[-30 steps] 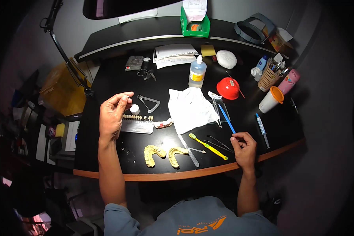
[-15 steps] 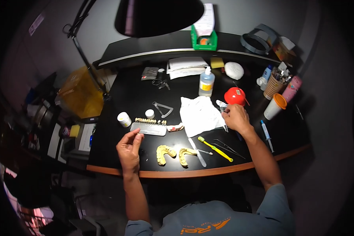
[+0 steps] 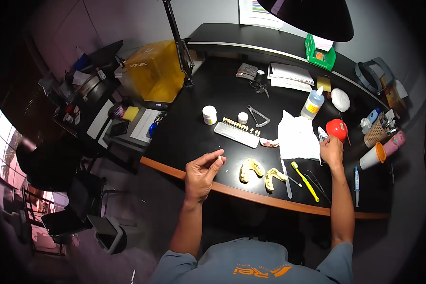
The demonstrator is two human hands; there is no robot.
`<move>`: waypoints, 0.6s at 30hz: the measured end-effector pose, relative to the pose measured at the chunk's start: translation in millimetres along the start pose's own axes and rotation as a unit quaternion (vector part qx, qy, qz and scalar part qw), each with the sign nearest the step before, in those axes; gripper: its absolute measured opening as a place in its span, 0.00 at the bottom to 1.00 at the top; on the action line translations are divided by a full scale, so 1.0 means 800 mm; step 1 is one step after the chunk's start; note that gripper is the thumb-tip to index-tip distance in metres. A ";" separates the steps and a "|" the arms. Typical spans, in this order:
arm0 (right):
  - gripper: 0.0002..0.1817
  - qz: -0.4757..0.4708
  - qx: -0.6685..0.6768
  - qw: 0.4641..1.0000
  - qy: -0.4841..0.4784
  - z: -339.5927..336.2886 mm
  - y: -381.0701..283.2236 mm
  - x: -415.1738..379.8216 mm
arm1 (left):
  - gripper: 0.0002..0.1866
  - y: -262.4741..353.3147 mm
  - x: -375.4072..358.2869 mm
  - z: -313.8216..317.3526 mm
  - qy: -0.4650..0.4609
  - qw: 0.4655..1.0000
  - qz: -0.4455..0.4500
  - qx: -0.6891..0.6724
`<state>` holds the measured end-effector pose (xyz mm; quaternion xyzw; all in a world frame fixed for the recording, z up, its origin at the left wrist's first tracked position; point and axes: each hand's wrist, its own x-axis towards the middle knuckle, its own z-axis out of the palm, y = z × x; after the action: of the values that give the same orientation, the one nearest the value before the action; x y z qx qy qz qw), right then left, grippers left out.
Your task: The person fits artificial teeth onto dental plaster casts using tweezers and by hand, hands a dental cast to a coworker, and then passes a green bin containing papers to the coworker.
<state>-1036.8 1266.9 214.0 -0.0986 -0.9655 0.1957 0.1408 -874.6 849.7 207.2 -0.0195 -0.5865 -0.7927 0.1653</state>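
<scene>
Your left hand (image 3: 201,178) pinches a tiny off-white piece (image 3: 219,157) between thumb and fingertips; the yellow horseshoe-shaped dental model (image 3: 252,169) sits at its three o'clock. Your right hand's (image 3: 332,150) grip you cannot tell; the round red bowl (image 3: 336,128) lies at its twelve, the crumpled white cloth (image 3: 297,137) at ten.

I face a black desk (image 3: 232,97) with a wood-toned front edge (image 3: 251,197); a grey wall (image 3: 208,13) rises at my twelve o'clock, a black lamp shade (image 3: 312,16) hangs at one, a bright gridded window (image 3: 4,156) glows at nine, a dark chair (image 3: 61,222) stands at eight on grey floor (image 3: 144,251).
</scene>
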 end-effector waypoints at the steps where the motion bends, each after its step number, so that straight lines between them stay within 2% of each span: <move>1: 0.11 0.000 0.012 1.000 0.003 0.002 0.003 0.001 | 0.14 0.000 -0.001 0.000 0.001 1.000 0.004 0.002; 8: 0.12 -0.015 0.055 0.998 0.015 0.010 0.014 0.004 | 0.13 0.002 -0.003 -0.003 -0.008 0.999 0.040 0.018; 18: 0.12 -0.039 0.081 0.996 0.028 0.012 0.016 0.005 | 0.12 0.003 -0.011 -0.002 -0.010 0.991 0.070 0.111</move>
<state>-1041.4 1276.2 201.0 -0.0548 -0.9452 0.2651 0.1824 -865.0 849.5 207.1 -0.0500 -0.6692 -0.7092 0.2161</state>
